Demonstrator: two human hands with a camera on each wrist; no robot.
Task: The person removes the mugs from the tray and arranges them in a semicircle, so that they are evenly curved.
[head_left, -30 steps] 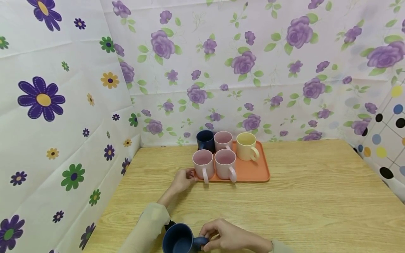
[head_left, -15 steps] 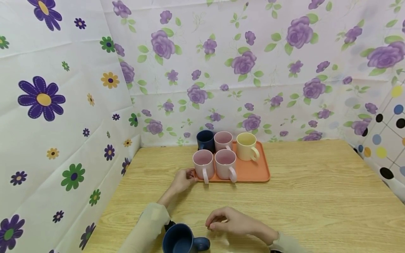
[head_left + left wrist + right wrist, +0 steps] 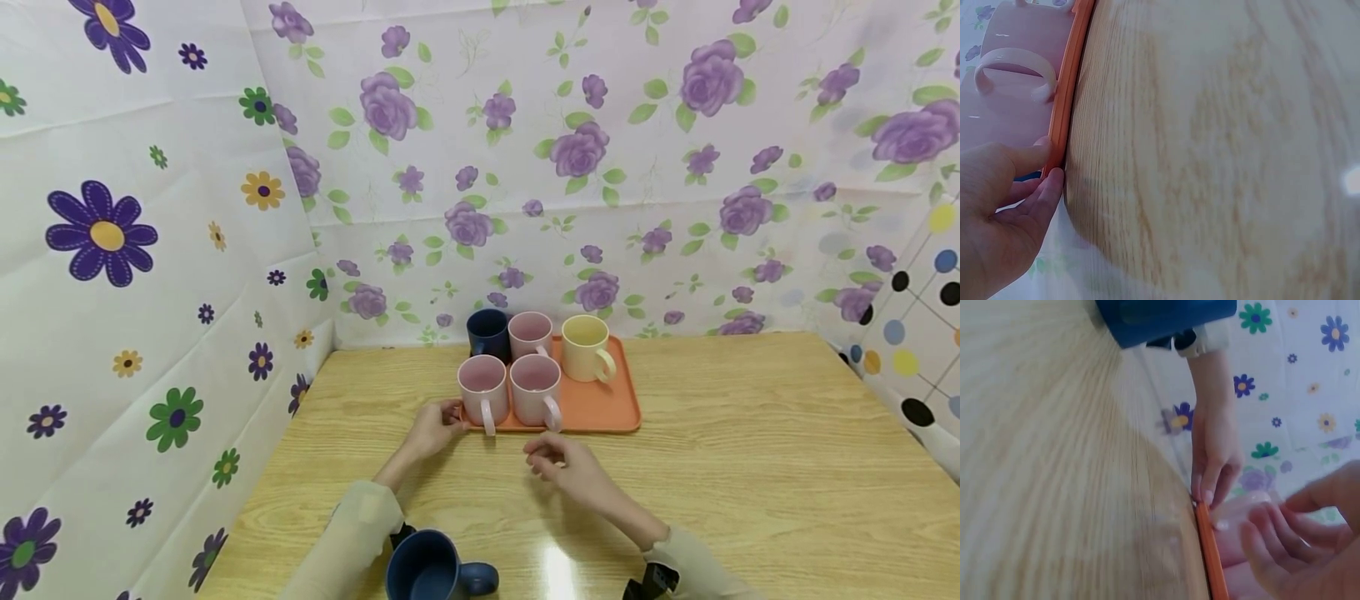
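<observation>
At its front left corner, the orange tray (image 3: 600, 407) is pinched by my left hand (image 3: 433, 428), with the thumb on the rim and fingertips beneath in the left wrist view. Two pink mugs (image 3: 482, 390) (image 3: 535, 392) stand in the tray's front row. Behind them are a dark blue mug (image 3: 487, 333), a third pink mug (image 3: 530, 332) and a yellow mug (image 3: 585, 346). My right hand (image 3: 577, 471) holds nothing; its fingers are loosely bent just in front of the tray. Another blue mug (image 3: 425, 571) stands near my left forearm, handle pointing right.
Everything stands on a wood-grain table (image 3: 750, 467). A rose-patterned cloth (image 3: 637, 167) hangs right behind the tray, and a daisy-patterned cloth (image 3: 150, 333) lines the left side. A dotted cloth (image 3: 922, 333) hangs at the right.
My right hand has let go of the near blue mug's handle and moved forward and right, up to the tray's front. The left hand has stayed at the tray's corner.
</observation>
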